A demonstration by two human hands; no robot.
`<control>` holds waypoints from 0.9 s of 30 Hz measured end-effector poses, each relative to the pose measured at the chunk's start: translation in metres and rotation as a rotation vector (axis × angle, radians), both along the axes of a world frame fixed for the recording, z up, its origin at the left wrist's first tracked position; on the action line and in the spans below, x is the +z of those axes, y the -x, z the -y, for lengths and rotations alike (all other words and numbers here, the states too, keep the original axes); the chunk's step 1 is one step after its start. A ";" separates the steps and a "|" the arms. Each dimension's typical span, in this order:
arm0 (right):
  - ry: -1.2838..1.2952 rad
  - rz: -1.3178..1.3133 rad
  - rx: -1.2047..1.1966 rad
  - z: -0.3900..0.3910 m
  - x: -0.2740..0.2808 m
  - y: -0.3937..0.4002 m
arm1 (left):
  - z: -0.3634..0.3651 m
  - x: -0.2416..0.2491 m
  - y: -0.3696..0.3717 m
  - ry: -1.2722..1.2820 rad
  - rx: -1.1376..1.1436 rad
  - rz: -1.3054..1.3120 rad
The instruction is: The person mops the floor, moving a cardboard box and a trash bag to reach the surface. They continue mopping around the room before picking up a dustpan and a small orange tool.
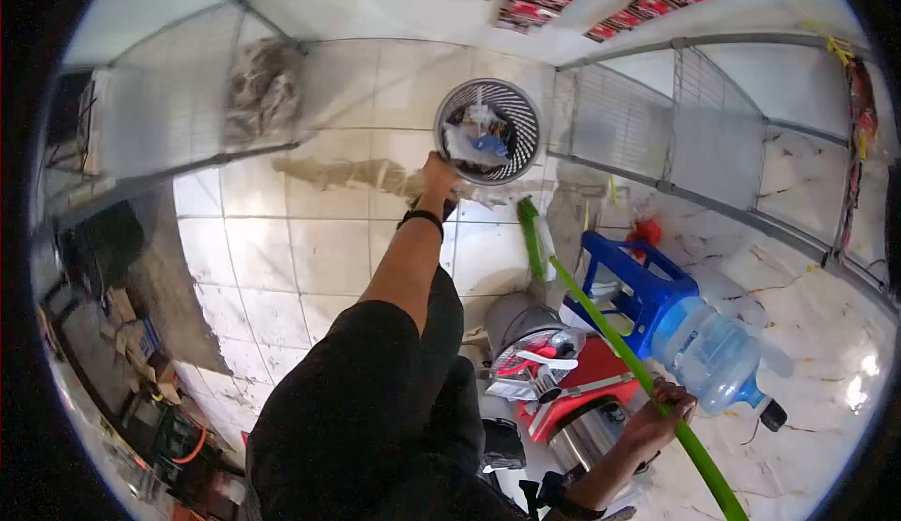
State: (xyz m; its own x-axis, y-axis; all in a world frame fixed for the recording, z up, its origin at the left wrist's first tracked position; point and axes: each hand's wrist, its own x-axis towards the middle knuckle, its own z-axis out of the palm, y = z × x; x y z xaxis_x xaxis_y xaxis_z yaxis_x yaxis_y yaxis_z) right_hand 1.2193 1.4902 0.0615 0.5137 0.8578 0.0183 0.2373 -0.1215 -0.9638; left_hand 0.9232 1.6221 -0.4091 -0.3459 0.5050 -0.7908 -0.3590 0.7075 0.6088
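My left hand, on a stretched-out arm, is closed on the rim of a grey slatted wastebasket. Inside the basket lies rubbish, with crumpled white plastic and something blue on top. At the lower right my right hand wraps round the long green handle of a broom. The broom's green head rests on the tiles to the right of my legs, below the basket. A dark band circles my left wrist.
A blue stand holds a large water bottle on the right. Nearby are a grey bucket, a basket of utensils and a red box. Metal racks line both sides; clutter lies lower left.
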 end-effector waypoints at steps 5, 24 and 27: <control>0.026 0.009 0.264 0.061 -0.005 0.017 | 0.179 -0.023 0.107 0.058 0.163 -0.243; -0.032 0.219 0.724 0.106 -0.012 0.486 | 0.515 -0.042 0.644 -0.334 1.519 -0.104; -0.054 0.299 0.768 0.116 -0.004 0.564 | 0.531 0.000 0.691 -0.092 1.482 0.065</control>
State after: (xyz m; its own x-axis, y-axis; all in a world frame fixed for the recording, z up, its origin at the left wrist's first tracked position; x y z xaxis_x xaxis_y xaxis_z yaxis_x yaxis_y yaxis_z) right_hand 0.6551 1.3739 0.0574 -0.2488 0.9620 0.1121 0.4826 0.2235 -0.8468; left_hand 0.2322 1.0912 -0.4091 -0.5436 -0.2188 -0.8103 -0.7283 -0.3569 0.5850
